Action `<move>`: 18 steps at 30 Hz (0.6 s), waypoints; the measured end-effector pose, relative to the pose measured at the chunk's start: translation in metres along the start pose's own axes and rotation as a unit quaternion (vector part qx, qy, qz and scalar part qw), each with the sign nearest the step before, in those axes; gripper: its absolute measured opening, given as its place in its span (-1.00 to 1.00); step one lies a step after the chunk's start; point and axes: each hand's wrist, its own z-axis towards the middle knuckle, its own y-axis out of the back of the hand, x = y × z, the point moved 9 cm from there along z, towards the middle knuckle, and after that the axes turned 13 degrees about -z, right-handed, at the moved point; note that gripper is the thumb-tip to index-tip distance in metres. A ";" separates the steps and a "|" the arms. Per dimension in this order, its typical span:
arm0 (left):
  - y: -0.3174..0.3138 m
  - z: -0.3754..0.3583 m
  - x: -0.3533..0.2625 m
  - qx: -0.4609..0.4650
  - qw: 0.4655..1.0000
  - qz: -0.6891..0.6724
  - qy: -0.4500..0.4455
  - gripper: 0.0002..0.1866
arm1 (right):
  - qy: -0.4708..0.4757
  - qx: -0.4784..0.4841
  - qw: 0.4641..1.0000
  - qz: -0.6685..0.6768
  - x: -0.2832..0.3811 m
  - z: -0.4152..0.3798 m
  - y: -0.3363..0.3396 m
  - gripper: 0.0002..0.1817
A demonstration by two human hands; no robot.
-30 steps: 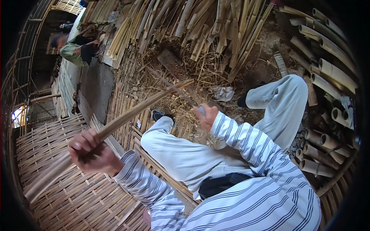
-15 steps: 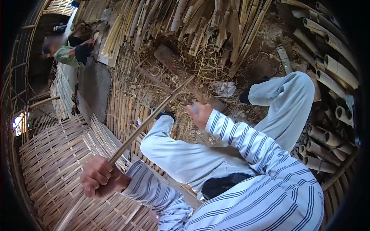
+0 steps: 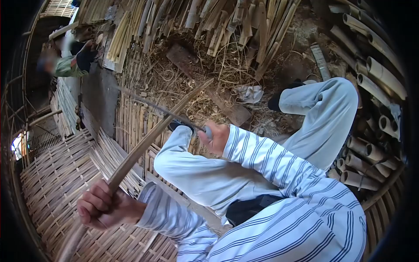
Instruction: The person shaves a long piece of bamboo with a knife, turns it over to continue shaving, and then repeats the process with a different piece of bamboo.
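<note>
My left hand (image 3: 106,205), at the lower left, is closed round a long split bamboo strip (image 3: 146,146). The strip slants from the bottom left up to the centre, its far end over the shavings. Near the middle, my right hand (image 3: 215,138) is closed on the grey handle of a knife (image 3: 185,120). Its thin, blurred blade points to the upper left and crosses the strip in view; whether they touch is unclear. My fingers hide part of the handle.
Split bamboo pieces (image 3: 218,22) lie at the top, with shavings (image 3: 222,70) below them. Cut bamboo tubes (image 3: 384,78) are stacked at the right. Woven bamboo matting (image 3: 56,183) covers the lower left. Another person (image 3: 70,65) sits at the upper left.
My right hand and the knife have moved left, and the blade now crosses the strip. My left hand has shifted slightly down and left with the strip. The view has shifted a little.
</note>
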 end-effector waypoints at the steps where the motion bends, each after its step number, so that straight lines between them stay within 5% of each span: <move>1: 0.004 -0.003 -0.003 -0.032 0.999 0.022 -0.018 -0.56 | -0.053 0.010 0.999 -0.011 -0.026 0.006 -0.015 -0.59; 3: 0.017 -0.013 -0.013 -0.099 0.991 0.066 -0.063 -0.58 | -0.150 0.032 0.988 -0.035 -0.082 0.022 -0.043 -0.50; 6: 0.017 -0.015 -0.015 -0.063 0.996 0.038 -0.051 -0.57 | -0.149 0.036 0.984 -0.088 -0.125 0.031 -0.067 -0.42; 9: 0.044 -0.008 -0.017 -0.086 0.995 0.038 -0.045 -0.57 | -0.080 0.134 0.987 -0.039 -0.029 0.017 -0.026 -0.37; 12: 0.056 -0.008 -0.021 -0.036 0.999 0.014 -0.018 -0.56 | -0.050 0.141 0.989 -0.019 -0.010 0.016 -0.033 -0.41; 18: 0.072 -0.008 -0.026 -0.046 0.998 0.032 -0.019 -0.57 | -0.195 0.161 0.962 -0.104 -0.126 0.032 -0.074 -0.34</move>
